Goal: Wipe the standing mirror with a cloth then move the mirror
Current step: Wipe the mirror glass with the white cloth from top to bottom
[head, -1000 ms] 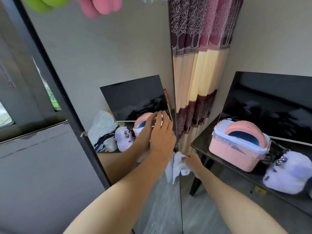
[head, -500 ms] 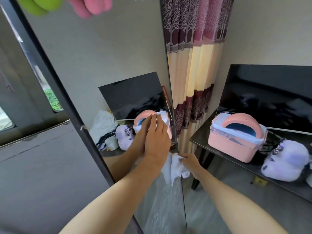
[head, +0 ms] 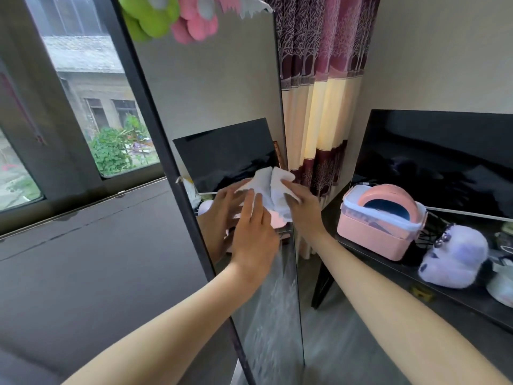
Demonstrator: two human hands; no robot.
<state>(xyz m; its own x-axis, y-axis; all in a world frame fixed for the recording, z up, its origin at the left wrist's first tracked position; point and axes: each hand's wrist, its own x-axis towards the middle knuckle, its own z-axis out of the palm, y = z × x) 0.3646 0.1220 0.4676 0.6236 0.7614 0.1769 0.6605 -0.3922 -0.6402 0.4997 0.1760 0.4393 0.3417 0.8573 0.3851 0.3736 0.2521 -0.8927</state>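
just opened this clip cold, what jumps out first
Centre frame, the right hand presses a crumpled white cloth against the tall black-framed standing mirror, with the left hand flat on the glass beside it. At right, a pink plastic lidded box sits on a dark table.

Left hand (head: pixel 254 234) lies flat on the standing mirror (head: pixel 222 87) at frame centre, fingers straight. Right hand (head: pixel 301 209) pinches the white cloth (head: pixel 273 187) against the glass just above it. Pink box (head: pixel 380 220) sits on the dark table (head: pixel 444 298), right of frame.
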